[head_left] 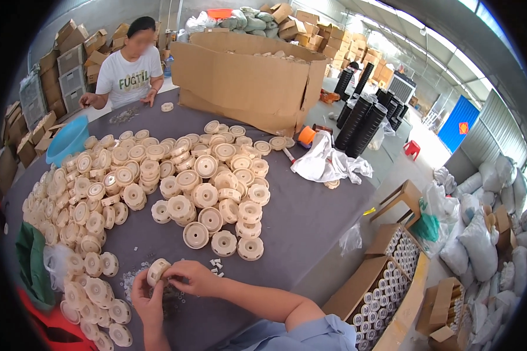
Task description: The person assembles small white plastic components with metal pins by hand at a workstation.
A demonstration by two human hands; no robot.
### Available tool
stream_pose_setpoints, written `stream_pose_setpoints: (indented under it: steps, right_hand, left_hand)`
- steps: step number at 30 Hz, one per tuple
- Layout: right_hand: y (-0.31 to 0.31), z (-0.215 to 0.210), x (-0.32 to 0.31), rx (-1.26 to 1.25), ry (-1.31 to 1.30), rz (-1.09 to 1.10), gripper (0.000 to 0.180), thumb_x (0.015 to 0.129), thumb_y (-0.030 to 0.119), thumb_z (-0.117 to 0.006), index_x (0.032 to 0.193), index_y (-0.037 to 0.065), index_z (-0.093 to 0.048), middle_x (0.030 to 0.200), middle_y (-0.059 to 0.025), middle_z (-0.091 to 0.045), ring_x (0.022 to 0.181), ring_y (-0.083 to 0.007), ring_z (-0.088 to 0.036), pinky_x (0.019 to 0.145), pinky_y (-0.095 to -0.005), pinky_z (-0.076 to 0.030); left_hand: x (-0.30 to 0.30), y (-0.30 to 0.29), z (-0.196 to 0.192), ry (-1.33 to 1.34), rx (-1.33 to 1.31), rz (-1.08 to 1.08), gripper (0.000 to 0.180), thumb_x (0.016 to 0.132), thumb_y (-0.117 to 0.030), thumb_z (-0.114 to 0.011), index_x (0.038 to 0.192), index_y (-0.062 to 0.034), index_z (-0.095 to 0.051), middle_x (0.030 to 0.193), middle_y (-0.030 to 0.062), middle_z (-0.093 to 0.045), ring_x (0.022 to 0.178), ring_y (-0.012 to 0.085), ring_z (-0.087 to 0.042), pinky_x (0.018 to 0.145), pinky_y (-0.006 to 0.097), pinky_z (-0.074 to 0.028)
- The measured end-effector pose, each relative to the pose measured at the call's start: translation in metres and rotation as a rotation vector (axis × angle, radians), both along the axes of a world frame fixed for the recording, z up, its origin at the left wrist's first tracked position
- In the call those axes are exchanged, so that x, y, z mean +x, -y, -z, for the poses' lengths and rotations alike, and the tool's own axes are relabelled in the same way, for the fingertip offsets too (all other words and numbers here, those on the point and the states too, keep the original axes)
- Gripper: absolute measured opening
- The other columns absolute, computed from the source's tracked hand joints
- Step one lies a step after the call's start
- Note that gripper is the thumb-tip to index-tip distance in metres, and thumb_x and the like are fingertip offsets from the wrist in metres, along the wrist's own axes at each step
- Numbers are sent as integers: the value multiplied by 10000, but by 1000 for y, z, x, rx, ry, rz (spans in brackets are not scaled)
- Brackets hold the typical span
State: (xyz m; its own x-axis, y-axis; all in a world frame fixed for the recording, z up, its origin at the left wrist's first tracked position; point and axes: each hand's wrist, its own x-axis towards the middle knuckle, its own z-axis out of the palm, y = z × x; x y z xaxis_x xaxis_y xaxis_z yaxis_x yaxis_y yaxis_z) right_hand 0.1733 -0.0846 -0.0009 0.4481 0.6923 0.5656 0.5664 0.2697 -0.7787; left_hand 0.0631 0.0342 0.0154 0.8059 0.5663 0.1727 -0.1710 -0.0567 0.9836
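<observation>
A cream round plastic part (156, 270), like a small notched wheel, is gripped at its rim by my left hand (147, 299). My right hand (198, 279) is at the part's right side with thumb and fingers pinched together; whatever they hold is too small to make out. Below and around both hands lie many tiny clear rings (130, 283) and some small dark bits, partly covered by my fingers. Several small white pieces (216, 267) rest just beyond my right hand. A large heap of the same cream wheels (205, 166) spreads over the grey-covered table (301, 225).
Across the table sits a person (129, 73) beside a blue basin (67, 140). A big cardboard box (240, 85) stands at the far edge, near a white cloth (328, 159). Cartons of round white parts (377, 298) are at my right, green cloth (32, 266) at my left.
</observation>
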Motion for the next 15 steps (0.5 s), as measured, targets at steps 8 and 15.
stream_pose_setpoints:
  steps: [8, 15]
  right_hand:
    - [0, 0, 3, 31, 90, 47, 198, 733, 9, -605, 919, 65, -569, 771, -74, -572, 653, -217, -553, 562, -301, -445]
    - [1, -5, 0, 65, 73, 66, 213, 705, 6, -617, 905, 56, -562, 769, -76, -572, 645, -218, -550, 558, -302, -443]
  left_hand:
    - [2, 2, -2, -20, 61, 5, 338, 723, 43, -629, 1041, 18, -518, 983, 65, -562, 898, 128, -544, 797, 244, -432]
    - [1, 2, -2, 0, -17, 5, 340, 744, 41, -610, 1067, 24, -507, 1001, 72, -562, 917, 132, -543, 812, 250, -431]
